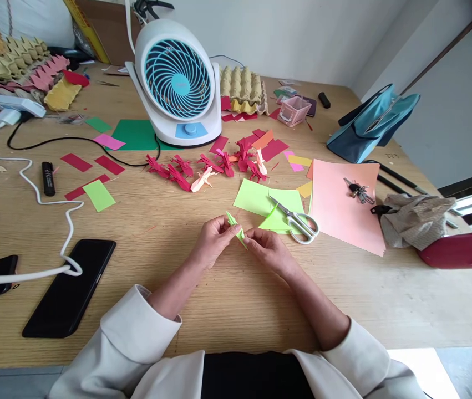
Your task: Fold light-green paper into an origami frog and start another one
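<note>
A small folded piece of lime-green paper [232, 220] is pinched between both hands above the middle of the table. My left hand [214, 239] grips its upper left part between thumb and fingers. At its lower right end, the thumb and fingers of my right hand [269, 249] close on it. Just beyond my right hand lie lime-green paper sheets [256, 197] and scissors with white handles [302, 226], their blades on the paper. Farther back sits a row of folded red paper figures [177, 172], with pale peach ones [203, 180] among them.
A white desk fan [179, 83] stands at the back. Pink paper [339, 205] with keys [359, 193] lies right, near a blue bag [371, 124]. On the left are a black phone [71, 288], white cable [69, 227], black marker [48, 178] and egg trays [15, 66].
</note>
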### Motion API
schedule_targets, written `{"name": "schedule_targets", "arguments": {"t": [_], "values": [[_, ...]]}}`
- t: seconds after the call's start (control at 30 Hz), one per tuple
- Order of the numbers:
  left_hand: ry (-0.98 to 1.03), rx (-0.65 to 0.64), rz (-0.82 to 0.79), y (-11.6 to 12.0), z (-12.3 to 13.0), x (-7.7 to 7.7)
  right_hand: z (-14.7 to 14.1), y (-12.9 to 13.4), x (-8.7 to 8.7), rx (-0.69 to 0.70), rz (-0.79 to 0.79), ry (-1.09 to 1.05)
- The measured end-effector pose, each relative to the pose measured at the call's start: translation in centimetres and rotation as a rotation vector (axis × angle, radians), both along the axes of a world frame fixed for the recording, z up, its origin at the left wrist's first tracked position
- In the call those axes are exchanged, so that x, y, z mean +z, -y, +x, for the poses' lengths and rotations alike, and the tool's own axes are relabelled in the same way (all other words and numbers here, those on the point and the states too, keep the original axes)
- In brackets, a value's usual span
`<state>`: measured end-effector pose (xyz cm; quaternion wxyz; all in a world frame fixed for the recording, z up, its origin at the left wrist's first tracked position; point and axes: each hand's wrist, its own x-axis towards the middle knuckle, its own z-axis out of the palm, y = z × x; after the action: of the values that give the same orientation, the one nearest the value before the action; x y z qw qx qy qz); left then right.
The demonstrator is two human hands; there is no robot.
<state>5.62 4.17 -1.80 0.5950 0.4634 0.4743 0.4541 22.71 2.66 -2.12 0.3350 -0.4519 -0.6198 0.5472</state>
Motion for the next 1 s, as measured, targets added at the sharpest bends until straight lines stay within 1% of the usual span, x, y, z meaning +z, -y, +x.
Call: {"name": "schedule_targets", "arguments": {"t": [0.1, 0.33, 0.43, 0.53, 0.6, 0.67, 0.73, 0.8, 0.9, 1.0], "values": [[-0.004, -0.023, 0.005, 0.1, 0.1, 0.0, -0.2, 0.1, -0.3, -0.019, 0.016, 0.020], [0.029, -0.056, -0.036, 0.5, 0.6, 0.4, -0.7, 0.3, -0.9, -0.160, 0.055, 0.041], [0.007, -0.066, -0.027, 0.6, 0.6, 0.2, -0.8, 0.4, -0.8, -0.177, 0.068, 0.039], [-0.085, -0.032, 0.025, 0.5, 0.5, -0.4, -1.0, 0.6, -0.5, -0.132, 0.077, 0.045], [-0.164, -0.004, 0.092, 0.4, 0.3, -0.6, -1.1, 0.8, -0.2, -0.109, 0.063, 0.035], [-0.236, 0.003, 0.168, 0.4, 0.2, -0.7, -1.1, 0.8, -0.1, -0.111, 0.040, 0.016], [-0.261, -0.016, 0.219, 0.3, 0.1, -0.6, -1.1, 0.7, -0.2, -0.125, 0.032, -0.005], [-0.228, -0.041, 0.220, 0.3, 0.1, -0.4, -0.9, 0.6, -0.5, -0.141, 0.037, -0.026], [-0.150, -0.066, 0.177, 0.4, 0.2, -0.2, -0.7, 0.4, -1.0, -0.165, 0.042, -0.053], [-0.098, -0.076, 0.125, 0.5, 0.3, -0.2, -0.7, 0.4, -1.2, -0.193, 0.052, -0.056]]}}
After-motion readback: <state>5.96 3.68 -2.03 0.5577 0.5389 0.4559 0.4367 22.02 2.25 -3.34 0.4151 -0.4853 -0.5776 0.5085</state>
